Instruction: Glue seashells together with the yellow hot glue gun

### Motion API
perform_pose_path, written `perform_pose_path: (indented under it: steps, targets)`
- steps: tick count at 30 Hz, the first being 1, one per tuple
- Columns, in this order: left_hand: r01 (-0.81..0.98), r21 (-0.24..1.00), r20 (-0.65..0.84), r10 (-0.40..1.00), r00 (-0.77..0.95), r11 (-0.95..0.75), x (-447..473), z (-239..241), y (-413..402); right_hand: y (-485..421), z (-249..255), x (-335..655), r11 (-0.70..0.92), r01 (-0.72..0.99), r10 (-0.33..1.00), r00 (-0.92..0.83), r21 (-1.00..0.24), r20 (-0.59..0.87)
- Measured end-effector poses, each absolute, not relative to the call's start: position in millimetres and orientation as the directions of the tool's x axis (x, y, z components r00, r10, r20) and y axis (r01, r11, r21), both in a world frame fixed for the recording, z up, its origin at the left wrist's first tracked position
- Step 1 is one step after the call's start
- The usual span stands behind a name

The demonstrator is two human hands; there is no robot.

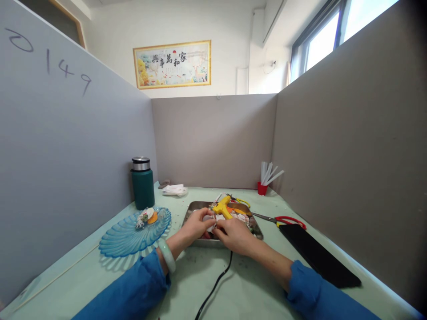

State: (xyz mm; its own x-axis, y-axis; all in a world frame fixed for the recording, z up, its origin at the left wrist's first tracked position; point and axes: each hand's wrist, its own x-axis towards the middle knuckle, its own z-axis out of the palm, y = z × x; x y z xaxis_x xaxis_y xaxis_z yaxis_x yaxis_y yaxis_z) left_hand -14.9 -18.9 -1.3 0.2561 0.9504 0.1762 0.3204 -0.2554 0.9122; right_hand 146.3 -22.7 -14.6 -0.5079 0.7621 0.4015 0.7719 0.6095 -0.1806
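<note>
Small pale piece at the fingertips, over the metal tray: left hand pinching from its left, right hand pinching from its right, outline mostly hidden; yellow glue gun just beyond, far side

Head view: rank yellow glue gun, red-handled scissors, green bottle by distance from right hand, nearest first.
1. Yellow glue gun: just ahead of the right hand, over the tray.
2. Red-handled scissors: right of the hand.
3. Green bottle: far left, behind the plate.

Grey partitions, a yellow glue gun and scissors suggest a craft workshop.
</note>
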Motion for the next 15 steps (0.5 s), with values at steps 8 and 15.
perform_pose_path:
  steps: [8, 15]
  targets:
    - [0.314, 0.911, 0.193, 0.949, 0.249, -0.268, -14.9, -1.3, -18.3, -21.8, -15.2, 145.8, 0.596, 0.780, 0.771, -0.489, -0.191, 0.409]
    - [0.301, 0.909, 0.214, 0.942, 0.258, -0.289, -17.2, -5.7, -14.4, -21.3, -14.3, 146.5, 0.588, 0.772, 0.787, -0.476, -0.241, 0.392]
